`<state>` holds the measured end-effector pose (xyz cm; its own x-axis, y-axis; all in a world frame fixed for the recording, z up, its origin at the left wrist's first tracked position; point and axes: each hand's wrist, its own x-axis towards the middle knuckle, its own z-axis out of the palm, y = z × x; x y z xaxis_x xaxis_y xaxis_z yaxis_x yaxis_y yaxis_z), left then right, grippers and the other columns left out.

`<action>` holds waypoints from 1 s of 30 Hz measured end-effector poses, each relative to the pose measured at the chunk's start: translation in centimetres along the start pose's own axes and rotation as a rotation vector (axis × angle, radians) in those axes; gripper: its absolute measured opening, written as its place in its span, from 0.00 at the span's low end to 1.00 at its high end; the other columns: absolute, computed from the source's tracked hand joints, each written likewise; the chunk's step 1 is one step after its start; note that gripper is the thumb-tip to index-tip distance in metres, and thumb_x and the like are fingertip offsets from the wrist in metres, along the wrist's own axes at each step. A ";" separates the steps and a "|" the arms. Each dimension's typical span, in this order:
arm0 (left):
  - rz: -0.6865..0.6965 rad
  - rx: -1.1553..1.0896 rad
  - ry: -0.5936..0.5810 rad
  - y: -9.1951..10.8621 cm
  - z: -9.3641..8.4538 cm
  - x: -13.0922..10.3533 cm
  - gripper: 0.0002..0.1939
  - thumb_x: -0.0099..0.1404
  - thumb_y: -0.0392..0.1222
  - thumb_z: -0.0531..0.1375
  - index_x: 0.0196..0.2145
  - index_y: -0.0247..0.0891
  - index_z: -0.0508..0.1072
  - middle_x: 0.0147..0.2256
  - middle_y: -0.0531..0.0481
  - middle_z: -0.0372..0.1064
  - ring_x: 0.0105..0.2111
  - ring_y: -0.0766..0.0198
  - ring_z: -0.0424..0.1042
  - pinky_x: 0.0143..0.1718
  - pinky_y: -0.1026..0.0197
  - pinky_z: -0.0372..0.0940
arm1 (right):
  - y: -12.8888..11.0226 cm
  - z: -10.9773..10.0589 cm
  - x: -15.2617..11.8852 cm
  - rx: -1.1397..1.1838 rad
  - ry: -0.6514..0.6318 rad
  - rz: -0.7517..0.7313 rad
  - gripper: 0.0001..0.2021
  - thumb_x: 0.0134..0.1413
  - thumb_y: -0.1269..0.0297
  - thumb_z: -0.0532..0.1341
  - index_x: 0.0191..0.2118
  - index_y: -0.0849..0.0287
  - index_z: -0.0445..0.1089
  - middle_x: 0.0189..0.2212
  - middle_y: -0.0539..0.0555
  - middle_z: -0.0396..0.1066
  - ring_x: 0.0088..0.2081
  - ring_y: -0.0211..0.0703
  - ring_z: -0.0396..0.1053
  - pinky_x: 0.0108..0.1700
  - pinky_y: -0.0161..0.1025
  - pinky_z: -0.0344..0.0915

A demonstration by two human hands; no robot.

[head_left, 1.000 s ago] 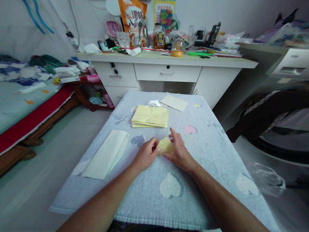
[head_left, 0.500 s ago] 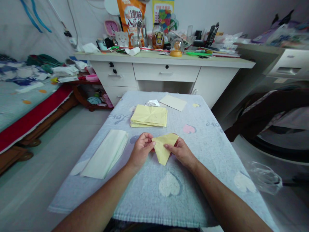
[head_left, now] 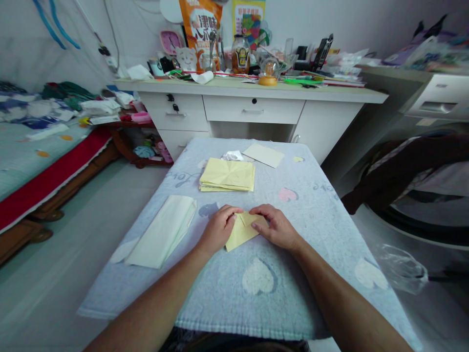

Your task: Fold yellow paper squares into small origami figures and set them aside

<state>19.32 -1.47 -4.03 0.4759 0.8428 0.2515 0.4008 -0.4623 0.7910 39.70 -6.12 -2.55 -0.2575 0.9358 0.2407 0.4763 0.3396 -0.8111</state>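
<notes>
Left hand (head_left: 220, 227): thumb and fingers closed on the upper left part of a folded yellow paper (head_left: 240, 234). Right hand (head_left: 277, 227): thumb on the paper's right part, fingers curled along its far side; grip closed on it too. The paper lies midway between the left and right edges of the table (head_left: 227, 303), one pointed corner toward the near edge.

Beyond the hands, toward the far edge: a stack of yellow sheets (head_left: 227, 175), creases fanning over the top one. Just behind it, a crumpled white paper (head_left: 232, 155); right of that, a cream card (head_left: 264, 155), slanted, near the far edge. Along the left edge, well apart from the hands: a folded pale sheet (head_left: 163, 232), lying aslant.

Past the far edge, a white desk (head_left: 256, 89) bearing an orange bag (head_left: 201, 29), a jar (head_left: 241, 56) and a pink clock (head_left: 170, 42).
</notes>
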 end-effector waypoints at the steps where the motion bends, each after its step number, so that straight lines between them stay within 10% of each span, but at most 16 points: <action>1: 0.038 0.065 -0.022 0.0 0.0 0.0 0.14 0.65 0.31 0.50 0.43 0.40 0.72 0.41 0.48 0.70 0.44 0.60 0.68 0.48 0.56 0.61 | 0.0 0.0 0.0 -0.128 -0.005 -0.039 0.12 0.53 0.62 0.62 0.44 0.57 0.70 0.41 0.56 0.69 0.44 0.48 0.64 0.49 0.47 0.59; 7: 0.124 0.361 0.015 0.0 -0.1 -0.2 0.11 0.59 0.32 0.59 0.40 0.39 0.71 0.43 0.46 0.65 0.47 0.55 0.63 0.50 0.51 0.59 | -0.3 0.2 -0.2 -0.411 -0.150 -0.090 0.18 0.49 0.61 0.66 0.47 0.57 0.71 0.48 0.58 0.64 0.48 0.51 0.58 0.51 0.50 0.55; 18: 0.166 0.239 -0.210 0.4 -1.1 -1.0 0.03 0.58 0.36 0.61 0.32 0.39 0.70 0.38 0.50 0.67 0.42 0.59 0.65 0.46 0.56 0.59 | 0.0 0.0 -0.3 -0.410 -0.232 -0.093 0.20 0.51 0.58 0.66 0.50 0.53 0.70 0.49 0.58 0.63 0.49 0.50 0.58 0.51 0.49 0.54; 23: 0.129 0.243 -0.263 1.1 -1.6 -1.3 0.18 0.46 0.44 0.70 0.33 0.40 0.69 0.41 0.50 0.65 0.45 0.55 0.63 0.46 0.54 0.60 | 0.3 -0.1 -0.4 -0.388 -0.219 -0.103 0.18 0.53 0.56 0.64 0.50 0.52 0.71 0.49 0.58 0.64 0.49 0.50 0.59 0.51 0.49 0.54; 30: 0.153 0.251 -0.232 1.4 -1.6 -1.3 0.09 0.50 0.31 0.61 0.30 0.39 0.70 0.40 0.49 0.67 0.45 0.56 0.64 0.48 0.55 0.60 | 0.0 0.0 -0.4 -0.407 -0.218 -0.117 0.17 0.51 0.64 0.65 0.49 0.54 0.71 0.49 0.57 0.64 0.49 0.50 0.58 0.52 0.49 0.53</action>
<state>17.98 -2.76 -2.32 0.6982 0.6872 0.2004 0.4773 -0.6556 0.5851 39.80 -6.50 -2.65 -0.4781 0.8626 0.1652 0.7133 0.4911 -0.5000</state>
